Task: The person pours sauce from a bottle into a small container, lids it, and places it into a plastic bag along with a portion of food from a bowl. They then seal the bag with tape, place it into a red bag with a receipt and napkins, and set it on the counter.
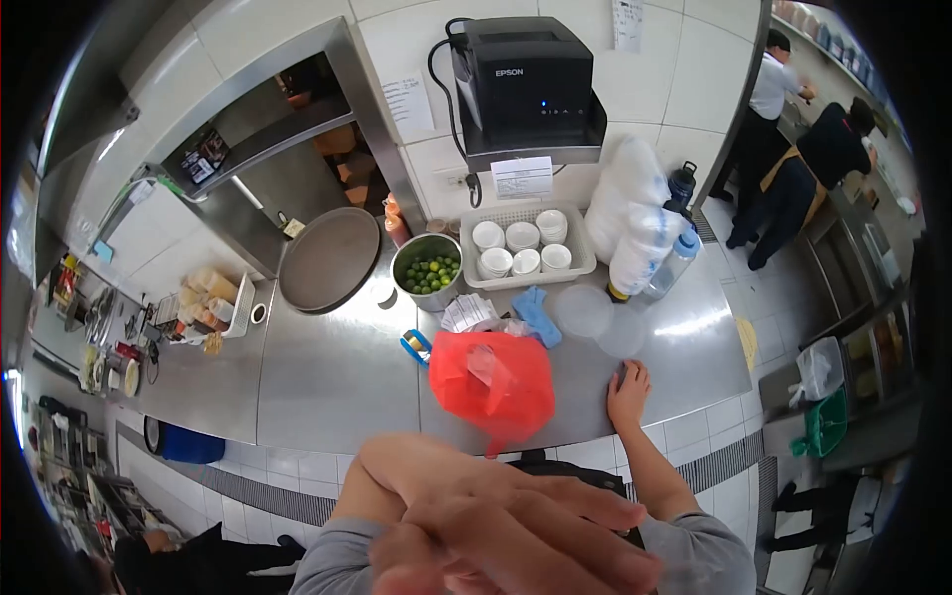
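Observation:
My left hand (506, 526) is raised very close to the camera at the bottom centre, large and partly blurred. Its fingers are stretched and somewhat apart, with nothing seen in them. My right hand (630, 393) rests at the front edge of the steel counter (337, 382), its fingers curled round a small dark object that I cannot make out. Between the hands lies a red plastic bag (491, 385). Behind the bag are a blue cloth (536, 315), folded papers (469, 312) and a blue tape dispenser (416, 346). Round translucent lids (585, 311) lie beyond my right hand.
A pot of limes (427, 270), a basket of white cups (478, 281) and a round tray (329, 260) stand farther back. Foam cups in plastic (630, 213) and a water bottle (674, 264) are at right. A printer (526, 79) hangs above. Several people are around the kitchen.

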A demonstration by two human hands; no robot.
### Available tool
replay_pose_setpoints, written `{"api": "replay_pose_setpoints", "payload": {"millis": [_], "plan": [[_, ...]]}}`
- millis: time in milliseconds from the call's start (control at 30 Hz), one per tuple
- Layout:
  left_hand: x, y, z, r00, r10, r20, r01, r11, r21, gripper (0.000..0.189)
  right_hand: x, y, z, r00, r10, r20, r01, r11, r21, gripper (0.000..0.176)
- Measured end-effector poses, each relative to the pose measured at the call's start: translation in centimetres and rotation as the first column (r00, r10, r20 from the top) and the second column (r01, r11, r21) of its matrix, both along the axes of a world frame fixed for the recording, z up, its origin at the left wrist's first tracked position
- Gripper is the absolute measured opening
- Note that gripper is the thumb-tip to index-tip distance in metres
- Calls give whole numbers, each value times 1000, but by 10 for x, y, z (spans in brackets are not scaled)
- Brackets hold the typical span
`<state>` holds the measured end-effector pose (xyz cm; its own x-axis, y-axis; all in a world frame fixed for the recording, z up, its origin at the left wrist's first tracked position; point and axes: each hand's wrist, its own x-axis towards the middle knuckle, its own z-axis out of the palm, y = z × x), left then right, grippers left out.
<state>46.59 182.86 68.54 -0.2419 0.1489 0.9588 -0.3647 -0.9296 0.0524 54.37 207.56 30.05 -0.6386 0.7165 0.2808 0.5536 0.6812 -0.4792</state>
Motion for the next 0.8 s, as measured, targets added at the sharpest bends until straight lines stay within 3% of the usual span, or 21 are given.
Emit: {"api": "replay_pose_setpoints", "payload": {"millis": [100,200,333,433,533,667,733,800], "plan": [[-9,-9,18,989,-111,-103,101,991,-92,95,0,3,-1,1000,-3,7,3,1000,20,40],[-11,-8,21,978,-85,-190,53,984,-168,91,-2,1,-4,1000,-15,-9,15,1000,10,40],[7,-11,29,999,-4,-47,-7,975,-221,84,1,-3,3,1000,-5,20,5,1000,-5,40],[3,-10,17,997,55,-54,-65,975,-212,80,1,2,2,1000,-3,18,3,1000,1,40],[25,23,10,957,276,93,-283,957,68,72,0,1,1,1000,-6,29,5,1000,6,41],[-12,-14,-31,967,100,-234,-129,985,-114,59,-1,0,4,998,0,59,0,1000,-4,41],[-15,-7,-17,947,145,-286,-175,981,-84,56,-2,1,4,998,0,60,0,1000,-2,41],[3,7,6,933,326,-152,-329,944,4,65,-2,-1,1,998,-4,62,4,1000,2,41]]}}
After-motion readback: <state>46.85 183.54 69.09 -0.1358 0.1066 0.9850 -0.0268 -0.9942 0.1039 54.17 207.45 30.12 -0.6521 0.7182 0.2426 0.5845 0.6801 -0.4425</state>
